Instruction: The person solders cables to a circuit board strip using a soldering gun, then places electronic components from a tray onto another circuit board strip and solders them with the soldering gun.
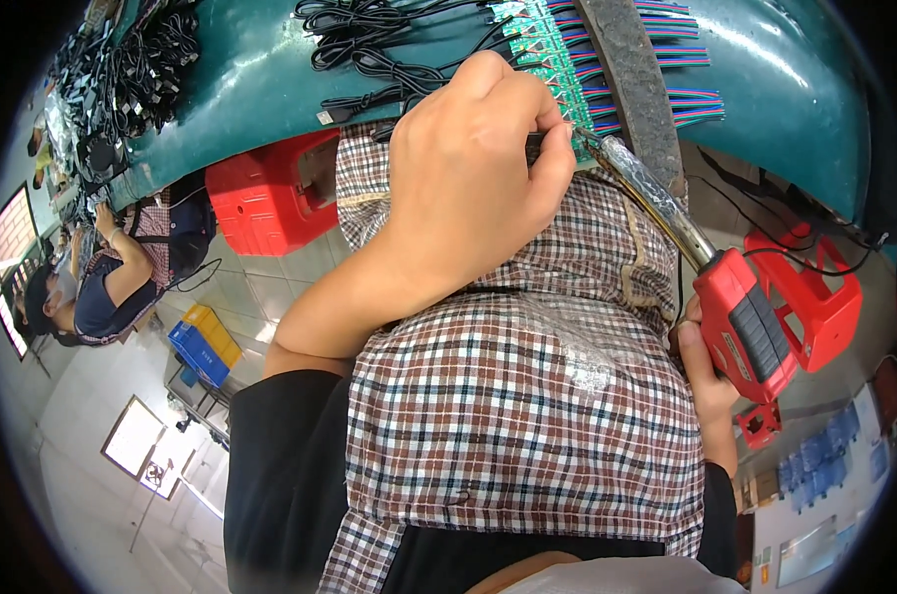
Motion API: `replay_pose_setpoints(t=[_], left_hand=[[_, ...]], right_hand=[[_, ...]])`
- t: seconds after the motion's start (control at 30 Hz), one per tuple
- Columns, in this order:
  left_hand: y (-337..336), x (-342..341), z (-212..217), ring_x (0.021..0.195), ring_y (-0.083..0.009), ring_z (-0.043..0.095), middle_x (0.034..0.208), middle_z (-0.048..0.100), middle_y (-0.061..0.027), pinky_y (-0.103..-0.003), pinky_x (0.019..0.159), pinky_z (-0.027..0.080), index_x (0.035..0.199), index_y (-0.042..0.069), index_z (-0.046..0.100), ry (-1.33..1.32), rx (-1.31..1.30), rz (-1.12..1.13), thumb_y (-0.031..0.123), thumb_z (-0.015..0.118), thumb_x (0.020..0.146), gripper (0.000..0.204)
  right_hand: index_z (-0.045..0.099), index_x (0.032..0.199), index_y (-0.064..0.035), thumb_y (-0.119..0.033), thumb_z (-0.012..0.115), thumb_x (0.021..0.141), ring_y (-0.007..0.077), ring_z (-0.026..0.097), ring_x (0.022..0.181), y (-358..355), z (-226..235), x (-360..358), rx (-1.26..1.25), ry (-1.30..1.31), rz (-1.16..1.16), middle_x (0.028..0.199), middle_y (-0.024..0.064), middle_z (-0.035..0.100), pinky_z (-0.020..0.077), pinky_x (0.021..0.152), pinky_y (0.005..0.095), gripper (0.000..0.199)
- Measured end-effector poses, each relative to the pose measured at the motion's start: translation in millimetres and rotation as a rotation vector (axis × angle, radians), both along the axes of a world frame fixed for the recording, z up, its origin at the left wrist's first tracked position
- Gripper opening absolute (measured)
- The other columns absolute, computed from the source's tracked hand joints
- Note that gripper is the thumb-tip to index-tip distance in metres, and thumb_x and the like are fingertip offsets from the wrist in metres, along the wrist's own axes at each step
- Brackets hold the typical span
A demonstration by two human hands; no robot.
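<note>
The left hand (473,163) bends its bare fingers into a narrow pinch at the near end of a green, glossy strip of circuit boards (542,49), around a dark strip (534,145), mostly hidden. The right hand (706,371) grips a soldering iron (740,307) by its red plastic, black-ribbed handle; its scuffed metal barrel slants toward that pinch. A rough grey bar (631,79) crosses thin multicoloured flat wires (698,104) on the smooth green table (250,69), with rubbery black cables (384,64) looped beside the boards.

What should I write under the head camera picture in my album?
The right hand holds a red soldering iron toward green circuit boards, the left hand close beside them.
</note>
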State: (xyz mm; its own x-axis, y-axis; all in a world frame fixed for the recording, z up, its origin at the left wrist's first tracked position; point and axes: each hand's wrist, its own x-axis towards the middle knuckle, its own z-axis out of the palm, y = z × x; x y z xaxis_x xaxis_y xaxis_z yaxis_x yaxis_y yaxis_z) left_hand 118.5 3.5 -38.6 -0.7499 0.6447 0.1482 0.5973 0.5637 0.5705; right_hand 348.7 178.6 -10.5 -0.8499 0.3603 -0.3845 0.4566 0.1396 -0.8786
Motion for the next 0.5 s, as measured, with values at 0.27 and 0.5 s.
replay_pose_setpoints(t=[0.27,0.5], left_hand=[[0.6,-1.1,0.8,0.059,-0.0129,0.060,0.075,0.060,-0.0020,-0.026,0.051,0.046,0.078,0.006,0.065,0.002,-0.006,-0.005,0.008,0.075,0.080,0.011],[0.6,-1.0,1.3,0.057,-0.0125,0.059,0.074,0.059,-0.0017,-0.026,0.050,0.046,0.077,0.006,0.065,0.005,-0.004,0.000,0.008,0.075,0.080,0.011]], right_hand=[[0.059,0.112,0.0038,0.010,0.060,0.090,0.0124,0.056,0.083,2.7,-0.8,8.9,0.100,0.002,0.042,0.100,0.0080,0.060,0.0467,0.073,0.0264,0.023],[0.064,0.116,0.0016,0.000,0.067,0.090,0.0160,0.062,0.090,1.9,5.5,7.9,0.049,-0.117,-0.020,0.104,0.0094,0.066,0.0485,0.079,0.0296,0.026]])
